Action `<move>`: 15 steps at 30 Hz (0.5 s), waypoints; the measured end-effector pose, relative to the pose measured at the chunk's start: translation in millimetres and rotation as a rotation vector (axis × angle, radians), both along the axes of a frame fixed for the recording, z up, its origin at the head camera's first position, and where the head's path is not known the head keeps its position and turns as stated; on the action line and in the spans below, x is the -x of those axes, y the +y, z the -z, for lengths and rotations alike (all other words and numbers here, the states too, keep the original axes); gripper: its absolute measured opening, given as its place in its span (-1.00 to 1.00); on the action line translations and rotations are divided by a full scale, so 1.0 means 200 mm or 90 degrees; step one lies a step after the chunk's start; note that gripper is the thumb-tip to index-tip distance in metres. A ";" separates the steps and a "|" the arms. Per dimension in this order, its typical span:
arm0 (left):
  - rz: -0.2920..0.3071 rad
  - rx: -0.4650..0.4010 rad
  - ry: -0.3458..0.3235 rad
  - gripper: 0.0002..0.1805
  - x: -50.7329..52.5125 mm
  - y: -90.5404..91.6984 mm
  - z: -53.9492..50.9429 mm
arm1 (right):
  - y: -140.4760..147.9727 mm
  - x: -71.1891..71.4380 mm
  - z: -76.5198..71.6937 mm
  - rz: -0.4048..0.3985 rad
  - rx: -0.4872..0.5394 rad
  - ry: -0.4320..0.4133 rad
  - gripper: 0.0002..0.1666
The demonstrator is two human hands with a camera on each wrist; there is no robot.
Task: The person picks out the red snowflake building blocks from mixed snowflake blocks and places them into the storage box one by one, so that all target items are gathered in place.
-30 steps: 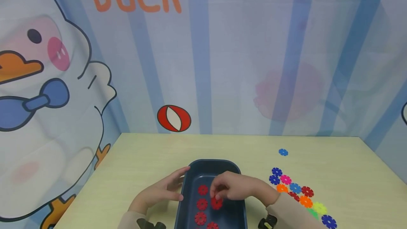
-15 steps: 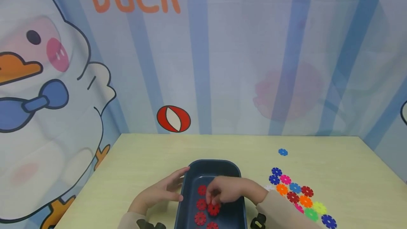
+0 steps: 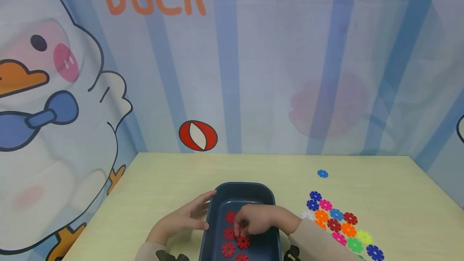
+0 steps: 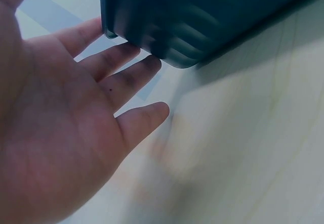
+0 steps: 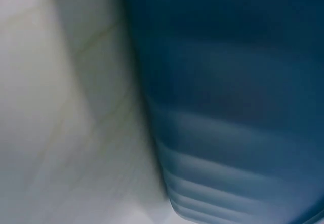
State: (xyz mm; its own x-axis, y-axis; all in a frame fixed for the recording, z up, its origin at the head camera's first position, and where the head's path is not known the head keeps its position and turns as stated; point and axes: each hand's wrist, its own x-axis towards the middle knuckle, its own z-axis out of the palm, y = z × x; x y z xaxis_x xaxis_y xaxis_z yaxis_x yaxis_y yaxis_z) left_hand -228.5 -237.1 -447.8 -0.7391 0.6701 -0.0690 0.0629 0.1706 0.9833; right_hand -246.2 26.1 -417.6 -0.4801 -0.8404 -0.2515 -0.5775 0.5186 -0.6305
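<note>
at your far left, a white cartoon duck (image 3: 72, 140) with a blue bow is printed on the striped backdrop (image 3: 261, 67); a red and white ball (image 3: 197, 135) is printed further along, above the pale table (image 3: 174, 168).

next comes your left hand (image 3: 181, 217), fingers spread and gripping nothing, the tips of the forefinger and thumb touching the left side of a dark blue tray (image 3: 253, 187).

inside the tray, red flower-shaped discs lie in two columns: three plainly seen in the left column (image 3: 229, 233), two in the right, the nearest (image 3: 242, 257) cut off by the bottom edge of your head view.

your right hand (image 3: 258, 218) is over the tray, its fingers bent and their tips at the far edge of the other right-column red disc (image 3: 243, 243); you cannot tell whether they pinch it or only touch it. your right wrist view is blurred and shows mostly the tray's outer wall.

right of the tray, loose discs (image 3: 336, 214) in white, blue, orange, pink, red, green and yellow lie scattered, with a single blue disc (image 3: 322, 173) apart behind them.
</note>
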 end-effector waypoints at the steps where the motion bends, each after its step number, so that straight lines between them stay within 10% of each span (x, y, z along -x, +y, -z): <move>1: 0.001 -0.001 0.000 -0.09 0.00 0.00 0.00 | 0.00 0.00 0.00 -0.001 -0.001 0.002 -0.81; 15: 0.004 -0.002 -0.001 -0.09 0.00 0.00 0.00 | -0.01 -0.01 0.00 0.010 -0.021 0.008 -0.82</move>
